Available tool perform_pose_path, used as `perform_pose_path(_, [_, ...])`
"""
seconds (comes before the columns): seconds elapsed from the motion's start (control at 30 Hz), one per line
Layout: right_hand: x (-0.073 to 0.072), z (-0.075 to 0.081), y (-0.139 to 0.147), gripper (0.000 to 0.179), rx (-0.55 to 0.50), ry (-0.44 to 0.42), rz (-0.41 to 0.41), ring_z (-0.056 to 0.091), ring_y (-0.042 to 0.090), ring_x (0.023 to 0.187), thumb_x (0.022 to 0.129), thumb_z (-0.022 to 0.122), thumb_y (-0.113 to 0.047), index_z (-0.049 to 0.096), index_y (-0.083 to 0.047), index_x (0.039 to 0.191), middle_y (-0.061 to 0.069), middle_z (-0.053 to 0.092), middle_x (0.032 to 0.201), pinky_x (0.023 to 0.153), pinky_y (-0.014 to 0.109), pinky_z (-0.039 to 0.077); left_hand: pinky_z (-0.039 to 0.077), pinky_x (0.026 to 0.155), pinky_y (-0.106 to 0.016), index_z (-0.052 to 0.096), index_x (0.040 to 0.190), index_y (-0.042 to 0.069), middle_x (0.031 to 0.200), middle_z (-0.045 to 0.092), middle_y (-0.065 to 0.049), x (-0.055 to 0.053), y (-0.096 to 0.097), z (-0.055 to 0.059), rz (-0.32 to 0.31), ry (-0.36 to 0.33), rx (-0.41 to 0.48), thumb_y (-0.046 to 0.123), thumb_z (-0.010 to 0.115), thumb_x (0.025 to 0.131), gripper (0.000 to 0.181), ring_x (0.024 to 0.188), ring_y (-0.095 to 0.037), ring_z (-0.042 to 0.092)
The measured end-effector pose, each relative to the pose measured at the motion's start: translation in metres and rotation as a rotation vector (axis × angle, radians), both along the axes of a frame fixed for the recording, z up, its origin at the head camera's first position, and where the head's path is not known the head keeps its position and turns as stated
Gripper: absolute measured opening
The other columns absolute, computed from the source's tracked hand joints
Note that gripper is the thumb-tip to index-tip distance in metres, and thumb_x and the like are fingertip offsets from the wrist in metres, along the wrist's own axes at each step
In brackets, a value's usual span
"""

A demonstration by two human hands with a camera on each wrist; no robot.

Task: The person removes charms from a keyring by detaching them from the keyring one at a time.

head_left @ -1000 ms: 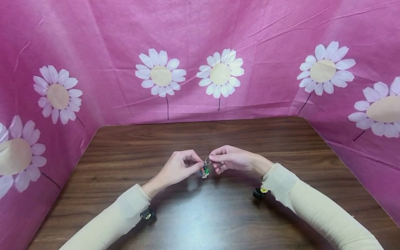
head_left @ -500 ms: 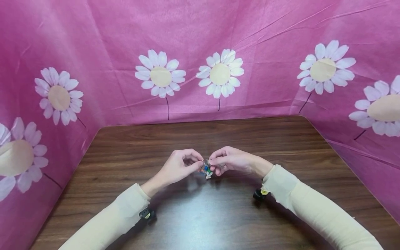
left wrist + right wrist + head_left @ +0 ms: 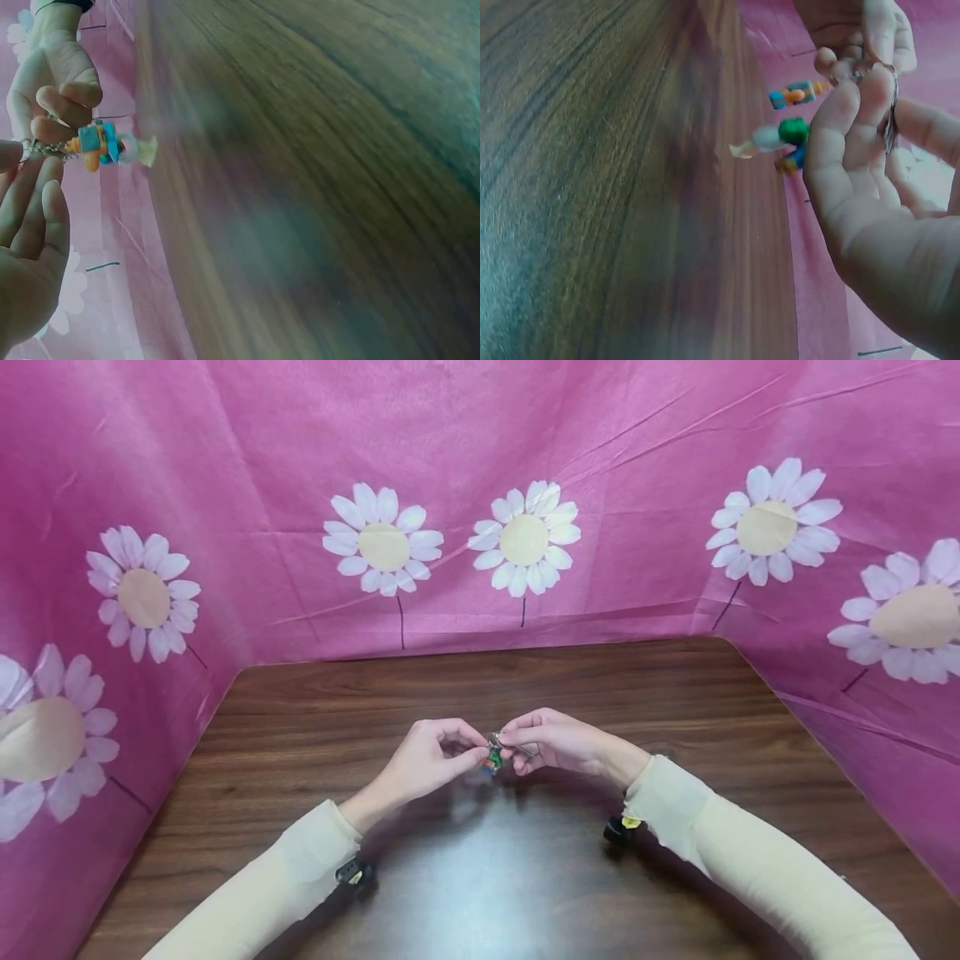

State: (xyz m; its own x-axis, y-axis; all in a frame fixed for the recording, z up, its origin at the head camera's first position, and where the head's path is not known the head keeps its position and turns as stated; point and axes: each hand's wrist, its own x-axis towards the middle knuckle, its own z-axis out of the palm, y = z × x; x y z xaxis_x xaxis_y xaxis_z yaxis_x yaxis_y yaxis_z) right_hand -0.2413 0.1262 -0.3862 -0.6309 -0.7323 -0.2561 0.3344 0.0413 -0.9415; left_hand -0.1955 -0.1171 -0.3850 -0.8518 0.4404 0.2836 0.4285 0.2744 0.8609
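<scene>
A keychain with small colourful charms [image 3: 492, 762] hangs between my hands, above the table. My left hand [image 3: 431, 760] pinches its metal top part between thumb and fingertips. From the other side, my right hand [image 3: 562, 742] pinches the metal ring, and a thin metal piece [image 3: 890, 124] runs along its fingers; whether that is a key, I cannot tell. An orange and blue charm [image 3: 96, 144] dangles from a short chain [image 3: 51, 149] in the left wrist view. The right wrist view shows a green and white charm [image 3: 793, 131] too. Fingers partly hide the ring.
Both hands are over a brown wood-grain table [image 3: 480, 877]. A pink cloth with printed daisies [image 3: 450, 452] surrounds its back and sides. Dark wrist cameras sit under the left sleeve [image 3: 300, 852] and the right sleeve [image 3: 675, 802].
The charms have swung and turned below the fingers. My fingertips have shifted slightly on the ring, and a thin metal piece now shows by the right fingers. Both arms stay almost in place.
</scene>
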Motion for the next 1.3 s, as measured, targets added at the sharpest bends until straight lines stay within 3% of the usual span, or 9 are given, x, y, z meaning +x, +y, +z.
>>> perform_pose_path(0.33, [-0.001,0.010,-0.006,0.012,0.005,-0.028,-0.110,0.065,0.012,0.069,0.102,0.059,-0.009,0.067,-0.002,0.107,0.005,0.070,0.086,0.076,0.034,0.058,0.059,0.073,-0.031,0.077,0.096,0.011,0.087,0.076,0.003,-0.005,0.006,0.001,0.068,-0.019,0.091,0.014,0.079,0.090,0.006,0.078,-0.016,0.072])
perform_pose_path(0.53, [0.005,0.013,-0.003,0.012,-0.004,-0.045,-0.137,0.067,0.012,0.070,0.103,0.057,-0.010,0.067,-0.005,0.106,0.005,0.071,0.087,0.079,0.036,0.058,0.058,0.072,-0.030,0.076,0.098,0.006,0.087,0.076,-0.004,-0.005,0.009,0.000,0.061,-0.087,0.191,0.013,0.078,0.091,0.011,0.079,-0.028,0.073])
perform_pose_path(0.8, [0.013,0.009,-0.007,0.012,-0.070,-0.037,-0.157,0.067,0.012,0.071,0.103,0.058,-0.010,0.066,-0.003,0.109,0.005,0.071,0.089,0.077,0.033,0.058,0.059,0.076,-0.033,0.073,0.103,0.000,0.090,0.076,-0.010,-0.005,0.008,-0.003,0.107,-0.201,0.277,0.011,0.078,0.091,0.018,0.086,-0.038,0.072])
perform_pose_path(1.07, [0.012,0.010,-0.009,0.015,-0.038,0.008,-0.131,0.068,0.014,0.073,0.102,0.060,-0.012,0.067,-0.002,0.109,0.006,0.071,0.089,0.081,0.038,0.058,0.060,0.077,-0.042,0.070,0.108,-0.008,0.093,0.075,-0.017,-0.008,0.006,0.005,0.074,-0.332,0.357,0.005,0.073,0.092,0.020,0.078,-0.022,0.073])
perform_pose_path(1.3, [0.008,0.013,-0.004,0.019,-0.001,0.065,-0.023,0.068,0.015,0.074,0.104,0.057,-0.018,0.068,-0.003,0.109,0.008,0.071,0.090,0.083,0.042,0.058,0.060,0.077,-0.038,0.070,0.110,-0.011,0.090,0.076,-0.012,-0.011,0.004,0.009,0.030,-0.389,0.301,0.003,0.069,0.092,0.022,0.077,-0.015,0.071])
